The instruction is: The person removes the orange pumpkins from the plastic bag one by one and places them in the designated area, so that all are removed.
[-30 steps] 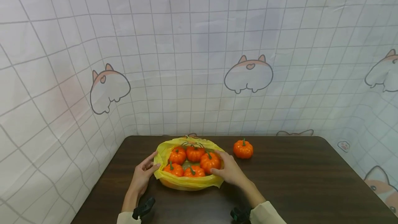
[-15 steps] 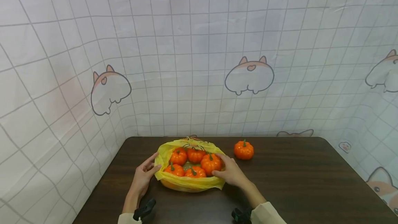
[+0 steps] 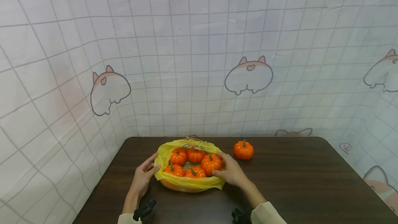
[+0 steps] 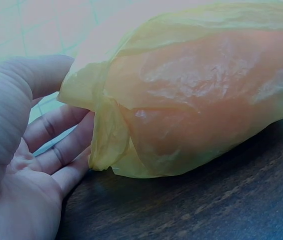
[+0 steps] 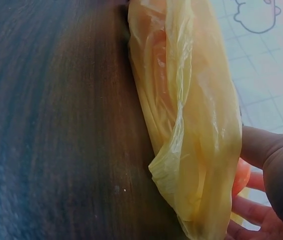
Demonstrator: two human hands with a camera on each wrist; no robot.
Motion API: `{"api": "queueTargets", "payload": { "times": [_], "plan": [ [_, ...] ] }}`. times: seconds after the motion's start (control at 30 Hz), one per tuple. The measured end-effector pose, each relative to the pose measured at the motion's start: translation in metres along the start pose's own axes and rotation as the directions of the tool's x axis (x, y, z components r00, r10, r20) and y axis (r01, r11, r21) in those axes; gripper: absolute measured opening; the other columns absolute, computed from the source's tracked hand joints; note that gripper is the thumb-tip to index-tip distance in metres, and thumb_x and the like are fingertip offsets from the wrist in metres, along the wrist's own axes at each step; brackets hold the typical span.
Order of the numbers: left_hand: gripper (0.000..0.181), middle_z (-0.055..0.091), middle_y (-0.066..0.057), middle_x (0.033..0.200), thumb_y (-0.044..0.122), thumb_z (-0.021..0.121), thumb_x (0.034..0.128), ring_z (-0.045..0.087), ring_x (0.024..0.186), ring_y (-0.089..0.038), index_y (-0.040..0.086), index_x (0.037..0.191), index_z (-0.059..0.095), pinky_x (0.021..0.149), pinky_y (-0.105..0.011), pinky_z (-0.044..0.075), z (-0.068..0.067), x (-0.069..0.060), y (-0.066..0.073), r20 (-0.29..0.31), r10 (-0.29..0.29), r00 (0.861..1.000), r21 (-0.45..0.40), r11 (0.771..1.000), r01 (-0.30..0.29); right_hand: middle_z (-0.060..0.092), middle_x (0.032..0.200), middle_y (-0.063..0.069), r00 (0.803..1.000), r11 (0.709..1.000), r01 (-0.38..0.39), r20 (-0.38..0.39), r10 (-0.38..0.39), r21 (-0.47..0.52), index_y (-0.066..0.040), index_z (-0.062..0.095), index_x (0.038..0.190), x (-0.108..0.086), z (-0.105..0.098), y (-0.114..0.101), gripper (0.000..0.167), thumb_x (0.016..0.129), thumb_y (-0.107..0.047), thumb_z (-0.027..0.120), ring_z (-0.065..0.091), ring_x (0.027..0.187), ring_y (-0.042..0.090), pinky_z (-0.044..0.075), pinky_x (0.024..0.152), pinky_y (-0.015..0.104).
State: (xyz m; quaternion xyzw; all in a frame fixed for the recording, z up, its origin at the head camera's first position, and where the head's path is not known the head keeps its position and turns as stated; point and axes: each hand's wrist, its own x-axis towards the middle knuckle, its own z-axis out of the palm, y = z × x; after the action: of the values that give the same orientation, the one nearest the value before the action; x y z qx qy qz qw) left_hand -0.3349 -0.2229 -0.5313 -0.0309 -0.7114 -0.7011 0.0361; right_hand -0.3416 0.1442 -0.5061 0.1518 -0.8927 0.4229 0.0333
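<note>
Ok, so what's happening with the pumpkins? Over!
Left grip touching thin yellow plastic bag; right grip around rightmost ribbed orange pumpkin inside it. Four more pumpkins bagged, sixth pumpkin on dark brown wood-grain table. Nothing seems in the way.

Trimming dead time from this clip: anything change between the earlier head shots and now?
Nothing visibly, beyond a slight drift of the whole picture. No clear grab or release either. Unchanged: left hand at the left edge of the yellow bag, right hand at its right side, five pumpkins inside, loose pumpkin on the table.
</note>
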Motion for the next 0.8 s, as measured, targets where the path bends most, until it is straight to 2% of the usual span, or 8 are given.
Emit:
{"api": "queueTargets", "payload": {
  "times": [0.43,0.8],
  "plan": [
    [0.059,0.07,0.003,0.092,0.015,0.072,0.0966,0.062,0.086,-0.01,0.019,0.152,0.051,0.085,-0.023,0.054,0.001,-0.001,0.0,-0.018,-0.012,1.0,0.015,1.0,0.012,0.059,0.137,0.013,0.999,0.999,0.04,-0.014,-0.039,0.019,-0.011,0.053,0.147,0.001,-0.008,-0.002,0.075,0.082,-0.028,0.087,0.058,0.125,0.036,0.048,0.103,0.058],
    [0.059,0.071,0.001,0.095,0.017,0.071,0.0969,0.064,0.087,-0.011,0.019,0.152,0.051,0.084,-0.024,0.055,0.002,-0.001,0.002,-0.011,-0.007,1.0,0.02,1.0,0.007,0.056,0.127,0.013,0.998,0.996,0.058,-0.009,-0.057,0.074,-0.015,0.052,0.15,0.001,-0.021,-0.011,0.077,0.083,-0.029,0.086,0.063,0.117,0.038,0.054,0.099,0.053]
  ]
}}
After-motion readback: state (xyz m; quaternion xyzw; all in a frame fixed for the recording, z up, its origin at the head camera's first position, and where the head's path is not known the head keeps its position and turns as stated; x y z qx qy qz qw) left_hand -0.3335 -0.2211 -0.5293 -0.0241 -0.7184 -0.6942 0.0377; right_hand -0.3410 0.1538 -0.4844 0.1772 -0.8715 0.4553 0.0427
